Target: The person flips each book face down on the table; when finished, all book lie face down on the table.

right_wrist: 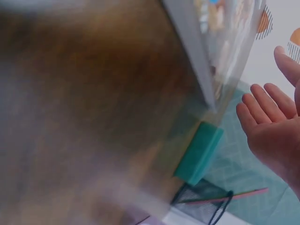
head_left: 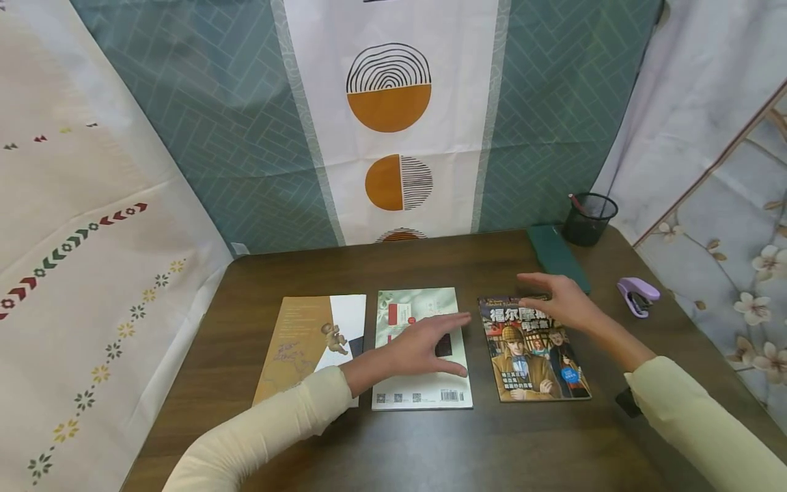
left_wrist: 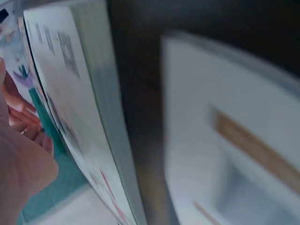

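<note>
The tan book, green book and comic already lay in a row; my left hand and right hand hovered apart, empty; what remained was unclear.

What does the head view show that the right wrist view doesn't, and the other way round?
Only head: the left hand, the tan-and-white book and the pale green book.
Only right wrist: the palm side of the right hand.
Both: that hand, the illustrated book, the green case and the black mesh pen holder.
</note>
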A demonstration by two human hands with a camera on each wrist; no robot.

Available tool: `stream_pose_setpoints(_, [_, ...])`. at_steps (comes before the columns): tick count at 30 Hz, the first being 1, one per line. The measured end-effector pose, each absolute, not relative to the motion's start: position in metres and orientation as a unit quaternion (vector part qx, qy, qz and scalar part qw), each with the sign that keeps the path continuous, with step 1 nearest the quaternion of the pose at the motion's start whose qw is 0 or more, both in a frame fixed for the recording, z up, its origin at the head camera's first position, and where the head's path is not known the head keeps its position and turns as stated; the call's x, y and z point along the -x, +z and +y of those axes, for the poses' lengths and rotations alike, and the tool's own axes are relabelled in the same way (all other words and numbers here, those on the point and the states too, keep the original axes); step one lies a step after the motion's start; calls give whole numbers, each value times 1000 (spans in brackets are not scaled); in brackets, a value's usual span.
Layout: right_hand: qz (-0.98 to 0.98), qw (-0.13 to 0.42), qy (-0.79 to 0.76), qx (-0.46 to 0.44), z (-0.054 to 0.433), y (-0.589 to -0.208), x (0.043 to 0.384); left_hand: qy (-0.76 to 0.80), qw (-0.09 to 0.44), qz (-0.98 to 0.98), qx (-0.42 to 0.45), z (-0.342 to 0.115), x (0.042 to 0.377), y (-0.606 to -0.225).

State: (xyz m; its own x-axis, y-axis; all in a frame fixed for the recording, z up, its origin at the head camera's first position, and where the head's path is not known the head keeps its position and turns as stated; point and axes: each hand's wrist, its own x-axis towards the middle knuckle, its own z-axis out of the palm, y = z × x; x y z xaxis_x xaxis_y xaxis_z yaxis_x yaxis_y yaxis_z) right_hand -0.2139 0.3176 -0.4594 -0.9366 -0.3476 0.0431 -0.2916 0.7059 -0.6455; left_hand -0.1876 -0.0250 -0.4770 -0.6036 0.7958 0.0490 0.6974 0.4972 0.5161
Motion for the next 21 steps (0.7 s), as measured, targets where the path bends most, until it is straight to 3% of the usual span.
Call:
stream_pose_setpoints(12, [925, 23, -338, 171, 341, -473, 201, 147, 125, 871, -451, 16, 163, -485])
stream_pose_setpoints(21, [923, 45, -354, 147, 348, -481, 197, 59, 95, 886, -450, 31, 147, -489])
